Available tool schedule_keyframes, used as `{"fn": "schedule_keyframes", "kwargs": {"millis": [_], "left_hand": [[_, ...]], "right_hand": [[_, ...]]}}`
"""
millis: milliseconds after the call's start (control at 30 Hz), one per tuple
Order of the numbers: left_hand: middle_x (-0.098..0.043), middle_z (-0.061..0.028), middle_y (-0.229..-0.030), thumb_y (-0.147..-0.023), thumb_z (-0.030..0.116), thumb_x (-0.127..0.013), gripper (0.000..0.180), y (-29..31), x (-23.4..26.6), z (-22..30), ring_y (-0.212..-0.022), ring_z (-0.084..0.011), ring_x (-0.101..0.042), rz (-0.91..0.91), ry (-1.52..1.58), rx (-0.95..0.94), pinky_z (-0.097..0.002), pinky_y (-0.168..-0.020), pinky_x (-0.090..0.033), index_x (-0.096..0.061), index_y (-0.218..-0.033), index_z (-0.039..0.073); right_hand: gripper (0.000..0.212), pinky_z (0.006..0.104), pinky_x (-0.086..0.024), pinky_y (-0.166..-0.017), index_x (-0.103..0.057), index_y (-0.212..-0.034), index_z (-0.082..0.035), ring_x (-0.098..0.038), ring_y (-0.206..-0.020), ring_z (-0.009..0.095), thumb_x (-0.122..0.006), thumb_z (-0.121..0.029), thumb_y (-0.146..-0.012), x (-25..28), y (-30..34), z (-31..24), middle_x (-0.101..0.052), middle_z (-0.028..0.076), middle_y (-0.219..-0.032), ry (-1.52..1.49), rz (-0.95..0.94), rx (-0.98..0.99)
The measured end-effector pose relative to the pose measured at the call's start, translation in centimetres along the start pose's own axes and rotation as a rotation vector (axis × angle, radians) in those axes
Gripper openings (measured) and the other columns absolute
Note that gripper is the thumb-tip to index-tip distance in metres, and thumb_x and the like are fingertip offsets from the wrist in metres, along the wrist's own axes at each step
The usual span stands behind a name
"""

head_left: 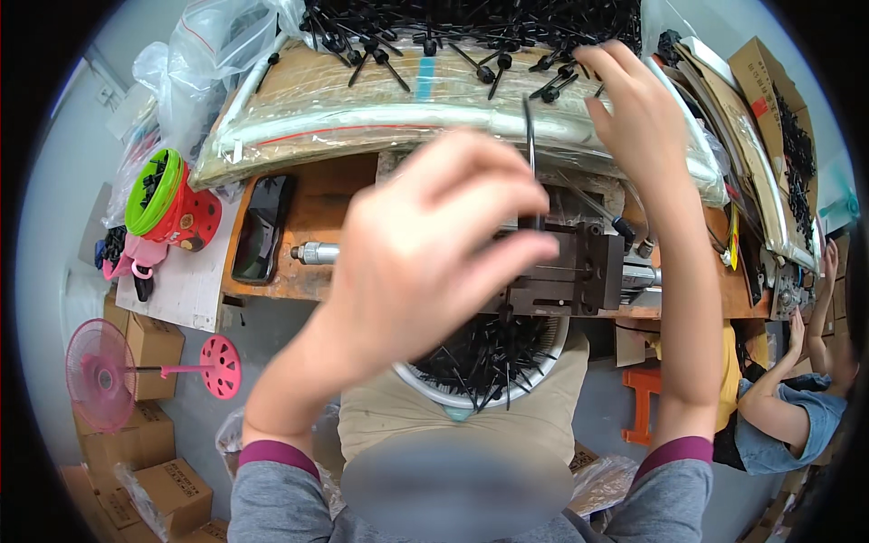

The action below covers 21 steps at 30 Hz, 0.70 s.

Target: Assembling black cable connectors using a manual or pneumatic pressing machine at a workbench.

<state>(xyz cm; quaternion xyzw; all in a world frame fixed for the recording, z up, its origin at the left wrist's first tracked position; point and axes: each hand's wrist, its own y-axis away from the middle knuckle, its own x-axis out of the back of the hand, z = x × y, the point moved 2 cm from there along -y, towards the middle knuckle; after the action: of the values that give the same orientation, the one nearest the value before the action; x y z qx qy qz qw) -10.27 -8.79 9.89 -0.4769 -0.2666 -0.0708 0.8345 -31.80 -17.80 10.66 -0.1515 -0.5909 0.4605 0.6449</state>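
My left hand (434,240) is raised over the bench, slightly smeared by motion. Its fingers are bent, with thumb and forefinger apart and nothing visible held between them. Beyond those fingertips a thin black rod (531,136) stands up close to a dark metal fixture (588,267); my hand hides part of both. My right hand (638,113) reaches to the far side, fingers spread and open, beside black rod-shaped parts with round collars (554,86). These lie on a plastic-wrapped cardboard surface (362,113), with a dense heap of the same parts (507,23) farther back.
A round white-rimmed container (489,362) of black parts sits at my lap. A phone (261,231) and a red-green bucket (176,204) are left. A pink fan (101,373) and cartons (172,493) stand lower left. Another person (787,407) works at right, near an open box (769,81).
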Motion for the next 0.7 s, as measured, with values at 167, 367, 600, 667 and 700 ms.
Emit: {"fn": "schedule_keyframes", "kwargs": {"millis": [167,367,600,667,700], "left_hand": [[-0.067,-0.0154,-0.11,-0.066,0.009,-0.082,0.028,5.3,-1.8,2.0,-0.085,-0.025,-0.066,-0.105,-0.018,0.051,-0.0324,-0.069,-0.055,-0.068,-0.088,0.0],[-0.065,-0.017,-0.117,-0.069,0.013,-0.08,0.026,9.7,-4.4,1.3,-0.078,-0.0233,-0.067,-0.155,-0.075,0.102,-0.0298,-0.065,-0.055,-0.066,-0.087,0.001],[-0.064,-0.0169,-0.119,-0.069,0.012,-0.078,0.024,11.0,-6.3,0.6,-0.072,-0.0218,-0.066,-0.24,-0.159,0.064,-0.0296,-0.064,-0.054,-0.064,-0.085,0.002],[-0.065,-0.0166,-0.118,-0.068,0.011,-0.079,0.024,10.4,-6.4,0.4,-0.07,-0.0217,-0.066,-0.255,-0.186,0.066,-0.0294,-0.063,-0.053,-0.064,-0.085,0.003],[-0.065,-0.0165,-0.118,-0.067,0.011,-0.079,0.024,10.2,-6.4,0.3,-0.069,-0.0216,-0.065,-0.264,-0.202,0.068,-0.0293,-0.062,-0.053,-0.064,-0.085,0.003]], "right_hand": [[0.033,0.0335,-0.053,-0.085,-0.06,-0.112,-0.007,-0.061,-0.105,0.024,-0.058,0.002,-0.08,-8.3,-3.5,1.8,-0.065,0.007,-0.105,0.196,-0.401,0.278],[0.023,0.039,-0.055,-0.075,-0.064,-0.099,-0.004,-0.067,-0.088,0.029,-0.06,0.002,-0.077,-6.6,-3.8,1.3,-0.067,0.009,-0.097,0.1,-0.438,0.334],[0.016,0.0377,-0.05,-0.07,-0.061,-0.097,-0.006,-0.063,-0.082,0.025,-0.061,-0.001,-0.082,-2.9,-1.9,1.2,-0.065,0.009,-0.093,-0.266,-0.239,0.178],[0.008,0.0321,-0.045,-0.061,-0.057,-0.094,-0.004,-0.056,-0.066,0.018,-0.061,-0.002,-0.088,-2.0,-1.5,1.5,-0.062,0.006,-0.081,-0.453,-0.119,0.101],[0.007,0.0299,-0.045,-0.062,-0.058,-0.096,-0.005,-0.054,-0.067,0.015,-0.061,-0.003,-0.089,-1.4,-1.3,1.5,-0.062,0.005,-0.082,-0.494,-0.128,0.02]]}}
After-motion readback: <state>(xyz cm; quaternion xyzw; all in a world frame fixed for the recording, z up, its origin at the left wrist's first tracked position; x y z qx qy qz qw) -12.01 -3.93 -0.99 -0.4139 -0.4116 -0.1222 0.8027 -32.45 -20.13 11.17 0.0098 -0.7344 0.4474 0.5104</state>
